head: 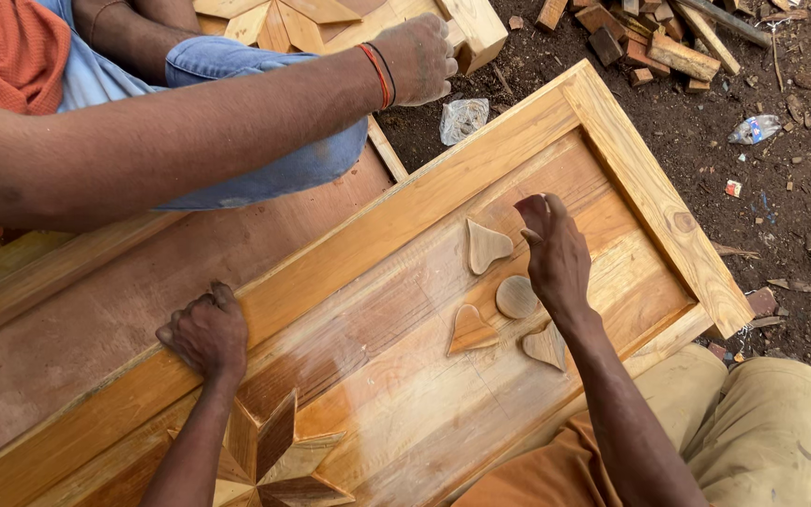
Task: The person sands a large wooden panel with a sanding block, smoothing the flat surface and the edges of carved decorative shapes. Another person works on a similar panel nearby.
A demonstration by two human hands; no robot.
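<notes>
A long wooden door panel (612,160) lies across my lap with a raised frame around it. On its recessed board lie three petal-shaped wood pieces (485,246), (471,330), (546,345) around a small round disc (516,297). My right hand (556,258) hovers over the board beside the disc, its fingertips pinched together, and I see nothing between them. My left hand (204,333) is a closed fist pressing on the near frame rail. A wooden star inlay (269,460) sits on the board below that fist.
Another person's arm reaches across the top, and their hand (415,56), with red and black wristbands, rests on a second panel with a star pattern (283,19). Wood offcuts (678,52), a crumpled plastic scrap (464,119) and litter lie on the dirt ground at right.
</notes>
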